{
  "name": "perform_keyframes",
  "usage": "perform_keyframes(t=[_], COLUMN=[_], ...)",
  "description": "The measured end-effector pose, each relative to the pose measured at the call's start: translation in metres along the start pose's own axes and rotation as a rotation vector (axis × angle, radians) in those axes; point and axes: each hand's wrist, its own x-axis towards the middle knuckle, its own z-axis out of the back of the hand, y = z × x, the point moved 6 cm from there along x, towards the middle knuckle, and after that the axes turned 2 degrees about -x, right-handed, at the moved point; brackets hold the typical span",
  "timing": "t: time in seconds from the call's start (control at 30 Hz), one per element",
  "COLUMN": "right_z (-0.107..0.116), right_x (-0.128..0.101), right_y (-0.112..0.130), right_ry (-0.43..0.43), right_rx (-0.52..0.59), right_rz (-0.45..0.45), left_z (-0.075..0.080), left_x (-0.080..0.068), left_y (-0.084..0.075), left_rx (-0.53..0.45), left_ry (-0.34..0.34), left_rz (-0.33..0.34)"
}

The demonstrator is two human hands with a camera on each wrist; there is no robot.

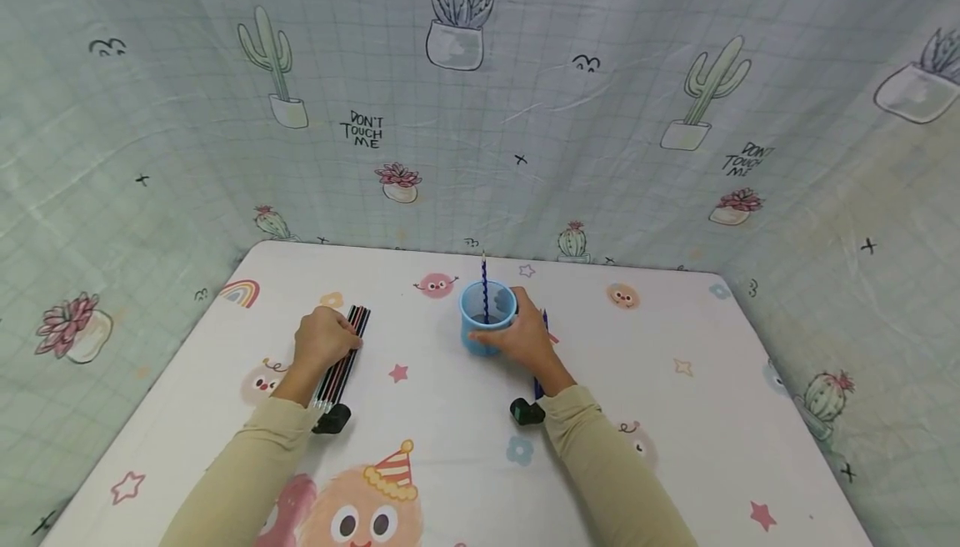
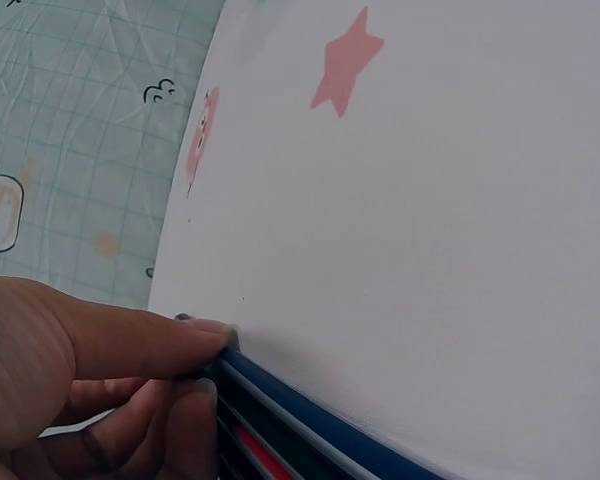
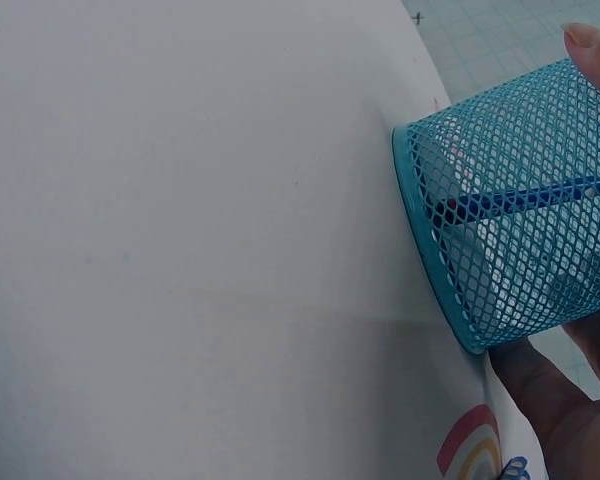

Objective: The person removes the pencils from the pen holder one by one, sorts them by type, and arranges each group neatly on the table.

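Over on the left, the left hand (image 1: 324,338) lay on a row of pencils (image 1: 343,358) flat on the white table (image 1: 450,447), with its fingers curled and pinching the edge of them. In the middle stood a blue mesh cup (image 1: 486,318) with one blue pencil (image 1: 484,284) standing up inside. The right hand (image 1: 525,338) was wrapped around the cup's side, holding it.

A white cartoon-print table (image 1: 675,414) bears a row of pencils (image 1: 343,357) and a blue mesh cup (image 1: 486,318), apparently upright.
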Motion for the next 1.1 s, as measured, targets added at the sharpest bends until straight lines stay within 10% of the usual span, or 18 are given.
perform_keyframes(t=[0.67,1.1], right_z=[-0.001,0.000], right_x=[0.000,0.000], right_y=[-0.001,-0.001], right_ry=[0.003,0.006], right_rx=[-0.008,0.009], right_rz=[-0.016,-0.002], left_z=[0.002,-0.013], left_x=[0.000,0.000], left_y=[-0.003,-0.036], left_rx=[-0.021,-0.296], left_ry=[-0.042,-0.011], left_rz=[-0.022,-0.091])
